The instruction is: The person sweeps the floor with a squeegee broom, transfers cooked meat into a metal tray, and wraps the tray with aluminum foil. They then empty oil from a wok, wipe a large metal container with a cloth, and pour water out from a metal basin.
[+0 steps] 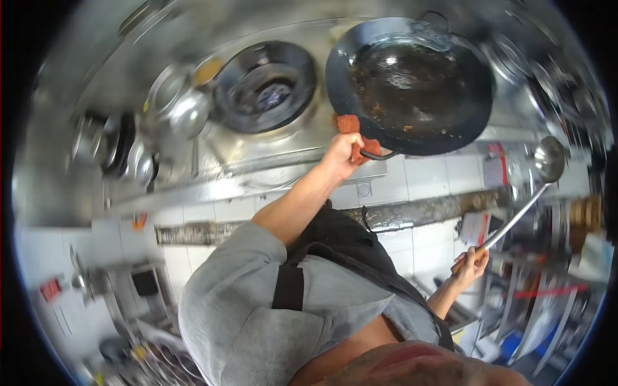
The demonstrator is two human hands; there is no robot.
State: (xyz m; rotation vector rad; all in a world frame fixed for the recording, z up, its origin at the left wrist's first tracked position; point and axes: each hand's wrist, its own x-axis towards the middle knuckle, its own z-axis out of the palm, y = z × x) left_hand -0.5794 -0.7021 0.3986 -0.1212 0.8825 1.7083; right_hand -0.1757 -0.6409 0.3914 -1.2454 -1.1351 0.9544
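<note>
My left hand (341, 156) is closed around a reddish-brown cloth (368, 149) at the near loop handle of a large dark wok (473, 90). The wok is tilted over the stove, and its inside looks wet and shiny with a few brown bits. Off to the right, away from the wok, my right hand (470, 267) grips the wooden end of a long metal ladle (549, 159). Its bowl is raised near the right end of the stove. Whether the bowl holds anything is unclear.
A second dark wok (225, 106) sits left on the steel stove (290, 151). Metal bowls and a strainer (190, 112) stand beside it, with stacked pans (116, 145) farther left. Below runs a wet floor drain channel (425, 209). Shelving (547, 293) stands at the right.
</note>
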